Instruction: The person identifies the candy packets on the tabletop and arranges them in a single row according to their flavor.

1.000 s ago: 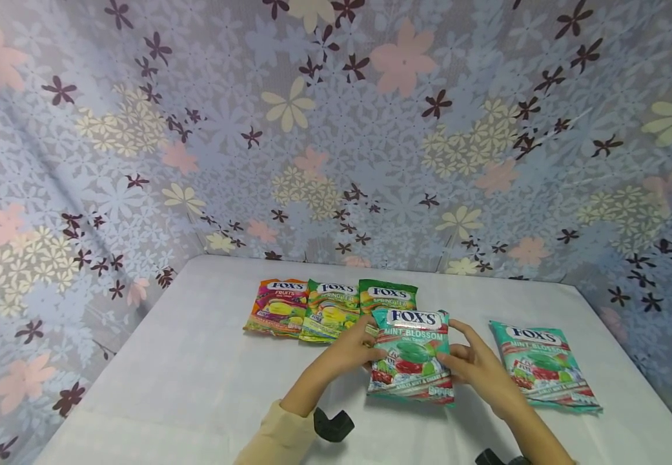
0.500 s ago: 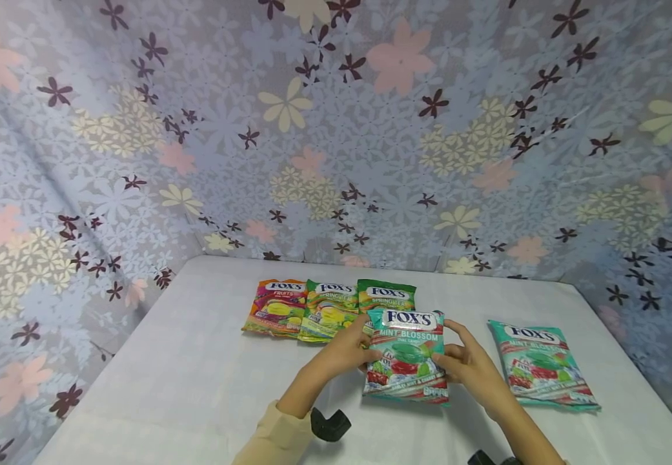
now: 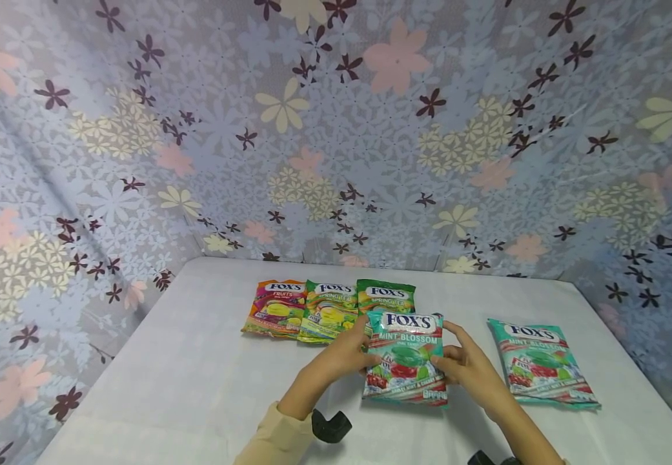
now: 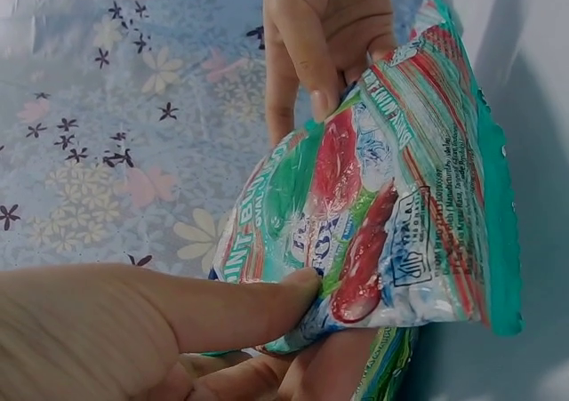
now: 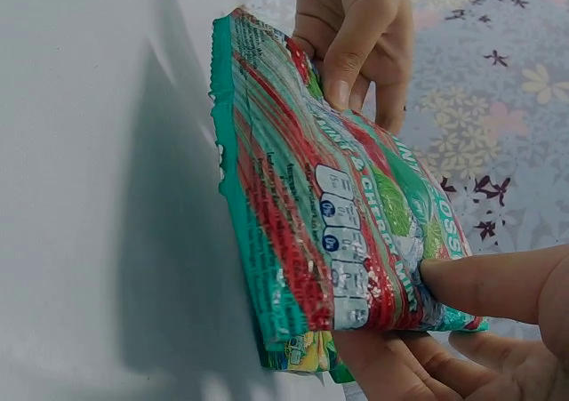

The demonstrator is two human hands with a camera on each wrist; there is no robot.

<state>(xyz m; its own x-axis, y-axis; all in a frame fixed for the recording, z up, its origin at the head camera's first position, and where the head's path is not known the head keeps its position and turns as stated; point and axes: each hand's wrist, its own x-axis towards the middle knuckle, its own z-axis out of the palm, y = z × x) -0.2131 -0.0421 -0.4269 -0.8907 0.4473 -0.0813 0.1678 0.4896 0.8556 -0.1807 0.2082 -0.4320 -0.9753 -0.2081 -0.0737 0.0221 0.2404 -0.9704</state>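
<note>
little changed in last second: left hand (image 3: 344,349) and right hand (image 3: 470,368) pinch opposite sides of mint blossom bag (image 3: 405,361), as before. bag tilts up over white table (image 3: 190,387), partly hiding dark-green spring tea bag (image 3: 386,292); handling seems unfinished.

Candy bags (image 3: 545,365) lie on a white table (image 3: 196,387).
</note>
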